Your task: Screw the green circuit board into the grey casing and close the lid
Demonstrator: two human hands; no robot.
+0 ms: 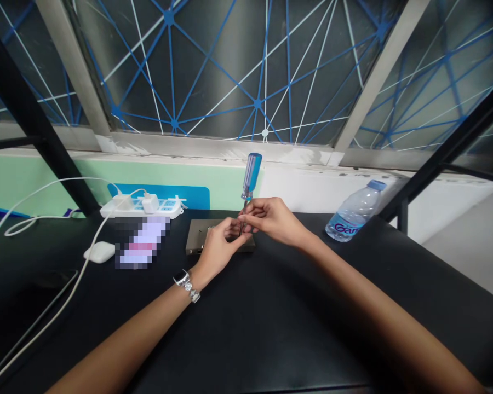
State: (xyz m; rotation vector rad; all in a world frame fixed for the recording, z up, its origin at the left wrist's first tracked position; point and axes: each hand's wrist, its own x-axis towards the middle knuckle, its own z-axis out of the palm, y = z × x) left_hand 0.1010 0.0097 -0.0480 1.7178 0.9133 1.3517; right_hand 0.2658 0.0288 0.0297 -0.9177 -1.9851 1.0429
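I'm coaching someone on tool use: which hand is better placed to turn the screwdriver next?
Right hand, probably: its fingers pinch the shaft of the screwdriver just below the blue handle. The left hand sits lower, beside the shaft, above the flat metal box.

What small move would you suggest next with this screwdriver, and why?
Probably a gentle turn of the screwdriver with the right hand: the shaft stands nearly upright, its tip seems to reach the metal box, and the left hand sits close by, steadying it.
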